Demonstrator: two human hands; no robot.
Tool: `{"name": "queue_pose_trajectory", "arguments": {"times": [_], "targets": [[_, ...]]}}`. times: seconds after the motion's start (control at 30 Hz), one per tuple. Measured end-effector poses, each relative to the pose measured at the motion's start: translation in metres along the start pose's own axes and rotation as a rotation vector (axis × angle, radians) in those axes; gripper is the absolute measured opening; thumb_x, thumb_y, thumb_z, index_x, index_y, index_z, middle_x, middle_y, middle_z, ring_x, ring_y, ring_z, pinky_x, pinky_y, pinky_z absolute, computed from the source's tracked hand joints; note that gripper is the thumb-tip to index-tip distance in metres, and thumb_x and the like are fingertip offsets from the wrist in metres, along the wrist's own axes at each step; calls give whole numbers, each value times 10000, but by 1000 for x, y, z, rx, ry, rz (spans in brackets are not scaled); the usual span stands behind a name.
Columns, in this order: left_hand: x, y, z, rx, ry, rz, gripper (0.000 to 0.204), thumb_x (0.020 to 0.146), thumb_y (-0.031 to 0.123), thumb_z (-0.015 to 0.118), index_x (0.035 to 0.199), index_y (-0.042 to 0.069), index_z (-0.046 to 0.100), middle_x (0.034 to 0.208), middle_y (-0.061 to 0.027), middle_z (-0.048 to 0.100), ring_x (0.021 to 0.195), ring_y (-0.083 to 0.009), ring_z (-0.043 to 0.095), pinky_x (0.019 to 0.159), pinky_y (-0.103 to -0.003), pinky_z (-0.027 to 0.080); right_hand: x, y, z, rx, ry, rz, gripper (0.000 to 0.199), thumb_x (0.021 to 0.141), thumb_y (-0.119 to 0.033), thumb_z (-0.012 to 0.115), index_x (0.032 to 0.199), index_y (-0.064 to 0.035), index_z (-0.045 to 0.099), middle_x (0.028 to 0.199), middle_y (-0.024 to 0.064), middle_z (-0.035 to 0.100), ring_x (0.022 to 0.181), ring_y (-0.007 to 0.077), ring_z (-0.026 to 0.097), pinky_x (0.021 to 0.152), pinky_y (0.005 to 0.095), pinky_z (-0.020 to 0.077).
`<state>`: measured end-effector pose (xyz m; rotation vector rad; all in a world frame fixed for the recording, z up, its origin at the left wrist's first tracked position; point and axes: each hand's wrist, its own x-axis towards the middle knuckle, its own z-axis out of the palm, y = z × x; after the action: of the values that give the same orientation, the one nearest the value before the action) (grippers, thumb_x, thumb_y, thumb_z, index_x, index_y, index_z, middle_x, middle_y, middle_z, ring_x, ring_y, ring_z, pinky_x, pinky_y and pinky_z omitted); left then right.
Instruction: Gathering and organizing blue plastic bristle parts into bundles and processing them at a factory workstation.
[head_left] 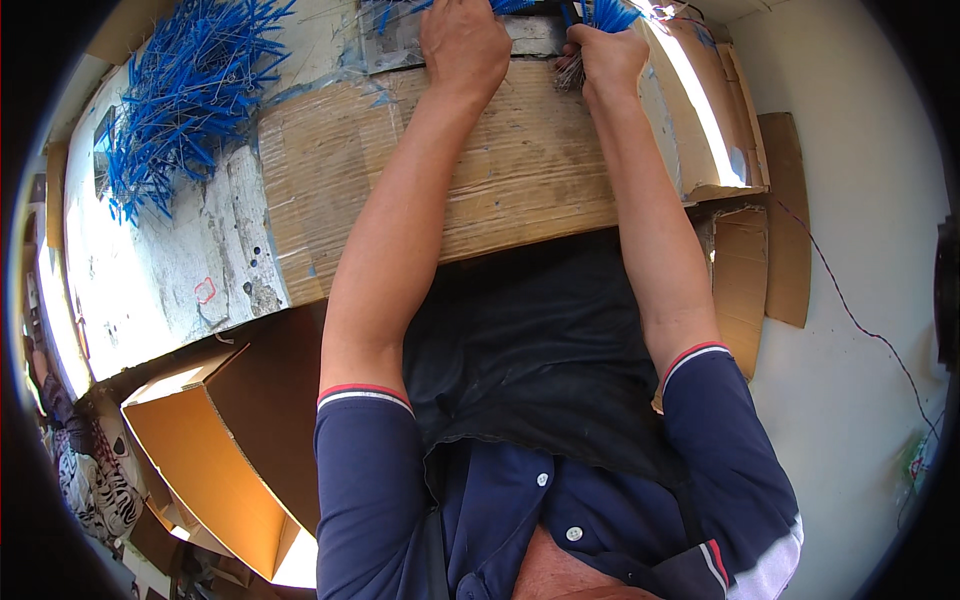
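Near the top edge, my right hand (614,62) is closed round a bundle of thin blue brushes (608,16). Their blue ends fan out above the fist, and bare wire stems (570,74) stick out below its thumb side. My left hand (466,48) is also closed, knuckles up, a short way to the left. Blue brush ends show on both sides of it, but its fingertips are hidden, so what it grips cannot be made out. At the far left of the table lies a large loose heap of the same blue wire-stemmed brushes (190,95).
A worn cardboard sheet (340,170) covers the near middle of the white, stained table (150,270). Below the table at left stands an open cardboard box (215,450). More cardboard (740,280) stands at right by a pale wall (850,200), where a thin cord (850,303) hangs.
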<state>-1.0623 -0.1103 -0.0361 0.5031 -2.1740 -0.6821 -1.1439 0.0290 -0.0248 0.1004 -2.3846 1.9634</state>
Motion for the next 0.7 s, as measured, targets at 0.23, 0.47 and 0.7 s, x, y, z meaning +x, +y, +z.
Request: {"name": "queue_pose_trajectory", "arguments": {"times": [0.23,0.47,0.7], "targets": [[-2,4,-2,-35,34,66,100,836,27,568,927,30,610,892,-196,661,910,-419,617,795,-536,473,0,0,2,-12,64,-67,136,747,6,765,740,110,678,637,166,684,508,230,681,443,349,548],[-2,2,1,-50,-70,80,123,857,39,547,955,32,620,916,-212,669,930,-423,624,799,-541,491,-10,0,-10,359,-94,24,107,849,-19,747,842,72,691,688,134,681,516,227,660,445,333,557],[-5,-4,4,42,-141,89,170,873,134,638,1031,74,645,945,-144,702,964,-360,657,837,-507,521,-15,5,-17,482,-161,20,105,849,26,729,938,61,686,796,125,695,630,221,693,529,350,618]]}}
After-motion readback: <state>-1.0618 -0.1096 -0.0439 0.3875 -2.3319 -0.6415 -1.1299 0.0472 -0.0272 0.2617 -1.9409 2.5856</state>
